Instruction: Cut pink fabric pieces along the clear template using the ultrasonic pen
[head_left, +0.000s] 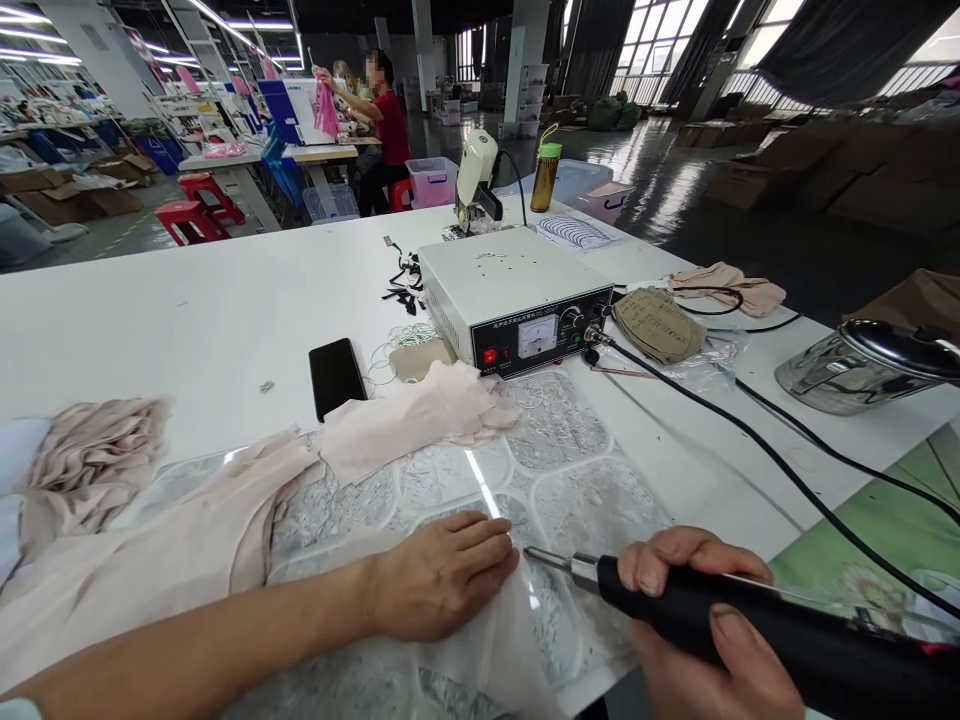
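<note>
The left hand [442, 575] is lying flat and open, pinning the pale pink fabric [210, 535] smooth against the scratched glass plate [592, 500]. The right hand [705, 640] is wrapping closed around the black ultrasonic cutter handpiece [795, 655], aiming its tip just beside the left fingertips.

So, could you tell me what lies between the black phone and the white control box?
In the head view, a small beige fabric piece and loops of thin white cord lie between the phone and the control box.

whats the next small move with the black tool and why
Probably ease the tip of the black tool down onto the pink fabric beside the left hand, which presses it flat; the right hand holds the tip just short of those fingertips.
</note>
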